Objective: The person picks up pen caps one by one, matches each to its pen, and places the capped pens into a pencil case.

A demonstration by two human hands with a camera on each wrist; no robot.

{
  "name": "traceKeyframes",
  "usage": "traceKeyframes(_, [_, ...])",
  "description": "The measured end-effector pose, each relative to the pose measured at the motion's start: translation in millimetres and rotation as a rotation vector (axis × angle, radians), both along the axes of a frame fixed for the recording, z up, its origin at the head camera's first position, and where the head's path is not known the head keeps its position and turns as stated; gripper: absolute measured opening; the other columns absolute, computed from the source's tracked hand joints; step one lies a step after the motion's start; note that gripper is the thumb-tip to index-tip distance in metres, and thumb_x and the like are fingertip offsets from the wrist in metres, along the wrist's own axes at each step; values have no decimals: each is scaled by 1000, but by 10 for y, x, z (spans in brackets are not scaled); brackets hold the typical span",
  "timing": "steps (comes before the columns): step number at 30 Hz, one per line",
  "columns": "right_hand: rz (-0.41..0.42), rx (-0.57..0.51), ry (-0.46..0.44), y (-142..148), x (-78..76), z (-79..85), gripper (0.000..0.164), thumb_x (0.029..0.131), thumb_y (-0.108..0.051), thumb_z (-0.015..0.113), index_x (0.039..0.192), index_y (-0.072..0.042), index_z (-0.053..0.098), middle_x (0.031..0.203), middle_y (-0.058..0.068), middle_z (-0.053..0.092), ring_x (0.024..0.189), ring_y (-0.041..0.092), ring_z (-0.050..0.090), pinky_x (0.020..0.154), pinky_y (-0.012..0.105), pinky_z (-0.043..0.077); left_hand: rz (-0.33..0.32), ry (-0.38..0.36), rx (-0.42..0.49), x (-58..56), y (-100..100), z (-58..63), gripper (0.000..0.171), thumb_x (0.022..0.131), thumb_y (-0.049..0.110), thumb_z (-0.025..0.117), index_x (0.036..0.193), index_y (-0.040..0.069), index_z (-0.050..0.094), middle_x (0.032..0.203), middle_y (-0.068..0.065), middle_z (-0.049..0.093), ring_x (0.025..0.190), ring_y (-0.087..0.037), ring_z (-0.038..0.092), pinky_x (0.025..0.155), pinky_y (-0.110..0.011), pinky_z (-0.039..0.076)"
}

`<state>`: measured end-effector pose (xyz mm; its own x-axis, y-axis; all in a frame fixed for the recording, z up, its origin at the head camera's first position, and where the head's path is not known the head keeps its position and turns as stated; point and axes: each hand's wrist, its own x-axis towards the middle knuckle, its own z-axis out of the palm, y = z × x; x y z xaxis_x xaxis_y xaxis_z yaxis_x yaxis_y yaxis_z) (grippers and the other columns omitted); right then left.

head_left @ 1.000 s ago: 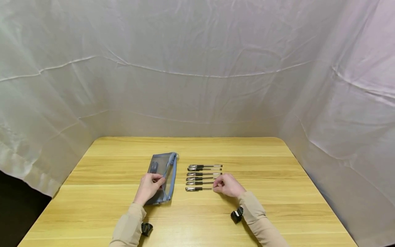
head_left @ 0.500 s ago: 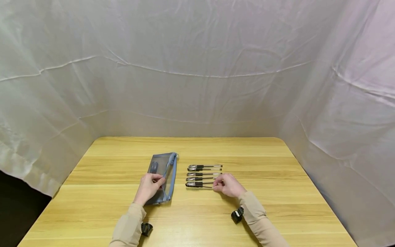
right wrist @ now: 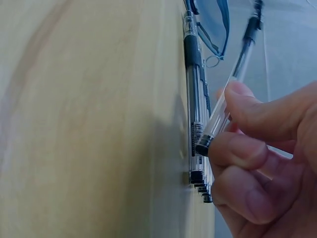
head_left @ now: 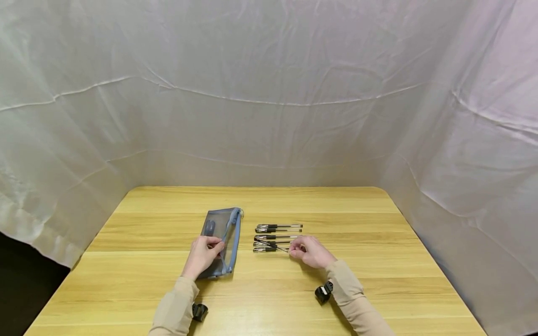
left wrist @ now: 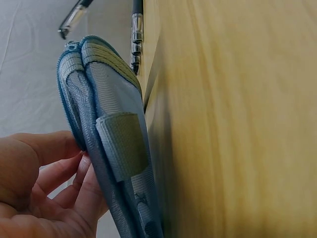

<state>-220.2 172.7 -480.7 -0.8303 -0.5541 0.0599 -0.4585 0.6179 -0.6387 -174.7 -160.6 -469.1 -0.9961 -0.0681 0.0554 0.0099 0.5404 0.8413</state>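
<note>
My left hand [head_left: 203, 255] pinches the rim of a blue mesh zipper pouch [head_left: 220, 217] at its open mouth; the left wrist view shows the thumb and fingers at that edge. A dark object [head_left: 209, 227] shows through the mesh; its kind is unclear. In my right hand [head_left: 314, 253] a clear-barrelled gel pen [right wrist: 243, 57] is pinched near its black end plug, between thumb and fingers. Its capped end is raised off the table and slants over the row. Several similar pens [head_left: 279, 226] lie side by side between the pouch and my right hand.
The wooden table [head_left: 269, 298] carries the pouch and pens. Grey-white curtains [head_left: 269, 130] hang behind it and at both sides. A small metal ring [right wrist: 212, 61] hangs at the pouch's far end. Each wrist wears a black camera [head_left: 323, 293].
The nearest pen, flat on the table a second ago, has been lifted by my right hand. Its capped end has swung up and away over the other pens. My left hand and the pouch stay put.
</note>
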Motion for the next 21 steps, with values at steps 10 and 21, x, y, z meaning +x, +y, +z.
traceKeyframes(10, [55,-45,-50,2,5,12,9,98,-10,60,94,-5,66,89,4,65,77,4,53,72,20,48,-3,-2,-5,4,3,11,17,93,3,67,104,-7,75,87,-17,76,64,-18,70,59,-23,58])
traceKeyframes(21, [38,-138,-189,-27,25,30,9,102,-4,52,100,3,58,86,12,63,62,8,55,55,17,47,-3,-4,-5,12,-2,10,17,93,4,67,104,-6,75,87,-17,76,65,-18,70,60,-24,58])
